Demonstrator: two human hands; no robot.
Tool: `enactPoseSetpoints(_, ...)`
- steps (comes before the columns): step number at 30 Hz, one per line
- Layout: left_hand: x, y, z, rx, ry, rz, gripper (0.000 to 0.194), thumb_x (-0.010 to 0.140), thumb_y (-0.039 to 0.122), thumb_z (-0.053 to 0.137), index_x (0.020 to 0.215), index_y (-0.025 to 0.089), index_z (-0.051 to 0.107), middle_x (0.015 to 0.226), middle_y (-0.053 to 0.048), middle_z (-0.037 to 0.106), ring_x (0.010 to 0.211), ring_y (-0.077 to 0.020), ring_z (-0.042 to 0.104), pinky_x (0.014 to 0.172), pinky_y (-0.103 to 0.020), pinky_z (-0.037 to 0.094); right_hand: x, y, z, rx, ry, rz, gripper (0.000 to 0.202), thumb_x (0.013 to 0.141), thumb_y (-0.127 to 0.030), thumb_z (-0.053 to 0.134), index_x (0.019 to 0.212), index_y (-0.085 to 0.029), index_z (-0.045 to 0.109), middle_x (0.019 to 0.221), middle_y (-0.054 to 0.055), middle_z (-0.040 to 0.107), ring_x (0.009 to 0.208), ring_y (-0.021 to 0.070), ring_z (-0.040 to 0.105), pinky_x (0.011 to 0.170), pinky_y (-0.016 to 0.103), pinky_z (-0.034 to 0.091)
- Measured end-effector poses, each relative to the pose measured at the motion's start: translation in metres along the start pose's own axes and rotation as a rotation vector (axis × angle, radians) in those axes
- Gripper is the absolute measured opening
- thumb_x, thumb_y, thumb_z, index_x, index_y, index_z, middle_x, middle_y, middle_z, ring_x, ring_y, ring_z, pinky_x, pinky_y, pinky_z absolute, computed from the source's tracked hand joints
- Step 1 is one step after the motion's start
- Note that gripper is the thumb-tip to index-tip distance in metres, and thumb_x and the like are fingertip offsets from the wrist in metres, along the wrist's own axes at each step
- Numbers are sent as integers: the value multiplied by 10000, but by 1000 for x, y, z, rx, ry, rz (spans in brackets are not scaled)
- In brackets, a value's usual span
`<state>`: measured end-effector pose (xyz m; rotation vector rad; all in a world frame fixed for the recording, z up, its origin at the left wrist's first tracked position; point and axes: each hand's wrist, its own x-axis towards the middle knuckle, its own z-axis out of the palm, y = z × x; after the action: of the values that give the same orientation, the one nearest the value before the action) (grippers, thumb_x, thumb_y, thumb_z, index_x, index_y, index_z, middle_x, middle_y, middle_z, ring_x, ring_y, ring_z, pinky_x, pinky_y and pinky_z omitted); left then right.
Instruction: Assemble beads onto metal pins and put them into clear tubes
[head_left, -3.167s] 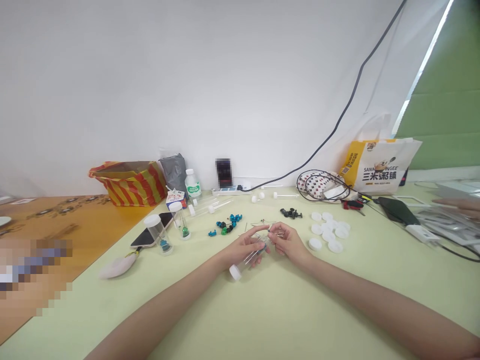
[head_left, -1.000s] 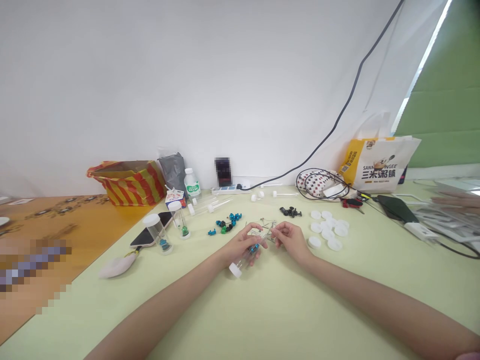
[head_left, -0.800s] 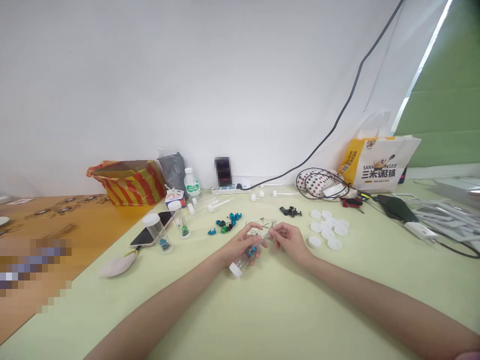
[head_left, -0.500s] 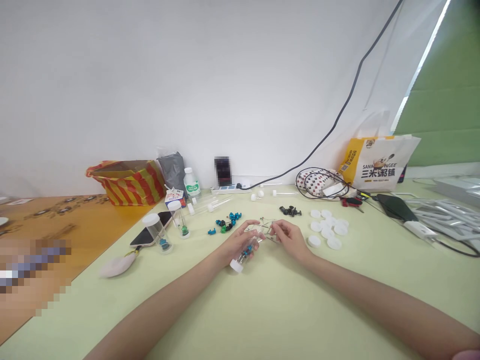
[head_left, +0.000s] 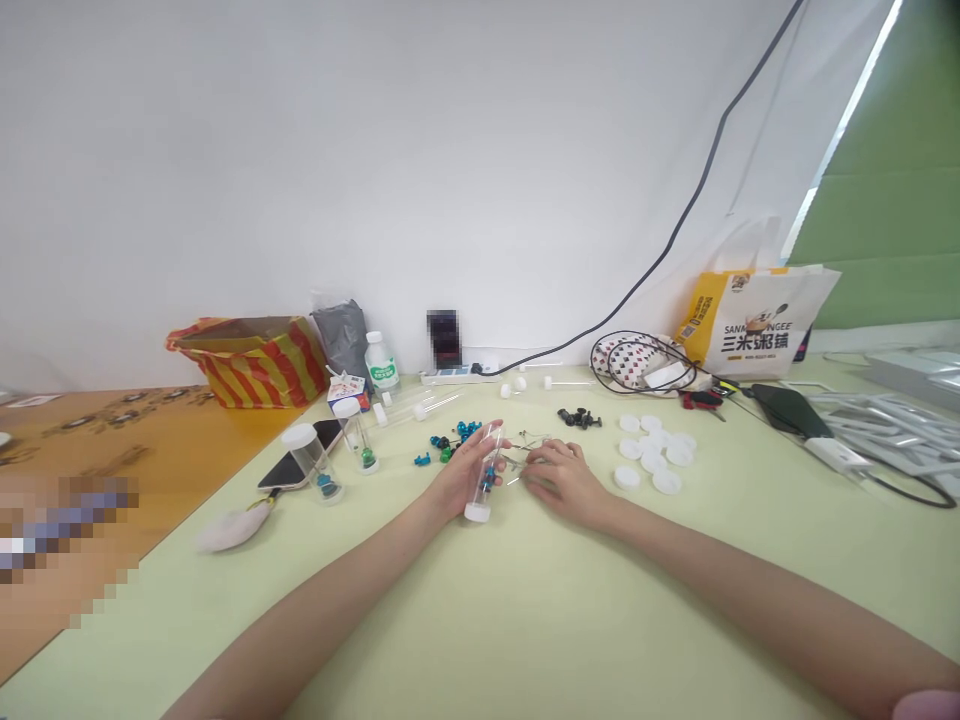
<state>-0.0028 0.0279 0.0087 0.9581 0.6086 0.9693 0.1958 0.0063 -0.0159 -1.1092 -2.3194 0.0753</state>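
Note:
My left hand (head_left: 461, 475) is closed around a clear plastic tube (head_left: 492, 452), tilted, with its white cap at the lower end and small blue parts inside. On the table just right of the tube lies a loose group of thin metal pieces (head_left: 525, 440). My right hand (head_left: 562, 480) rests low over their near side, palm down, fingers apart and touching some of them. Small blue, black and green parts (head_left: 448, 442) lie beyond my left hand. Black parts (head_left: 580, 418) sit behind my right hand, and several white caps (head_left: 654, 450) are to its right.
Two capped tubes (head_left: 313, 468) with small parts stand at left, beside a phone (head_left: 300, 465) and a pale pink object (head_left: 236, 528). Empty-looking tubes (head_left: 439, 404) lie further back. A bottle (head_left: 382, 362), striped bag (head_left: 259, 365), black cable (head_left: 675, 235) and paper bag (head_left: 757, 325) line the wall.
My left hand has turned the tube more upright and shifted it slightly left. My right hand has gone from a raised pinch at the thin metal pieces to lying lower over them, fingers spread.

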Motion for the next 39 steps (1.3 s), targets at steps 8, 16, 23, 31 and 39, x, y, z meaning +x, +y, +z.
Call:
enactPoseSetpoints(8, 1, -1, -1, 16, -24, 9, 434, 762, 296, 605, 1169, 230, 472, 912, -34, 557, 605, -92, 540, 483, -199, 440, 3, 0, -2, -4, -85, 21, 70, 796, -248, 594, 759, -189, 589, 1002, 42, 552, 1014, 197, 425, 804, 358, 291)
enactPoseSetpoints(16, 3, -4, -2, 56, -27, 18, 408, 759, 294, 606, 1144, 213, 498, 901, -45, 568, 571, -89, 540, 481, -208, 445, 4, -2, 7, -181, -161, -39, 37, 831, -168, 495, 805, -157, 519, 990, 90, 519, 978, 228, 418, 763, 357, 299)
enactPoseSetpoints(23, 5, -7, -6, 100, -109, -46, 424, 775, 348, 571, 1153, 164, 515, 889, -71, 584, 532, -81, 519, 491, -216, 449, 1, 6, 8, -60, 70, 179, 206, 778, -7, 321, 802, -180, 431, 872, 51, 508, 762, 167, 460, 677, 287, 339)
enactPoseSetpoints(31, 1, -7, -4, 220, -264, -156, 409, 787, 374, 546, 1141, 170, 531, 856, -77, 586, 505, -85, 519, 460, -220, 462, 10, 15, -8, 158, 92, 134, 148, 805, -80, 317, 796, -195, 411, 753, 9, 488, 646, 137, 460, 586, 247, 364)
enactPoseSetpoints(39, -2, -9, -1, 263, -378, -195, 342, 774, 348, 574, 1059, 159, 554, 872, -99, 603, 513, -97, 542, 473, -234, 480, 13, -6, -24, 440, 90, -90, 157, 859, -192, 418, 812, -196, 568, 781, 35, 572, 719, 136, 528, 660, 254, 422)
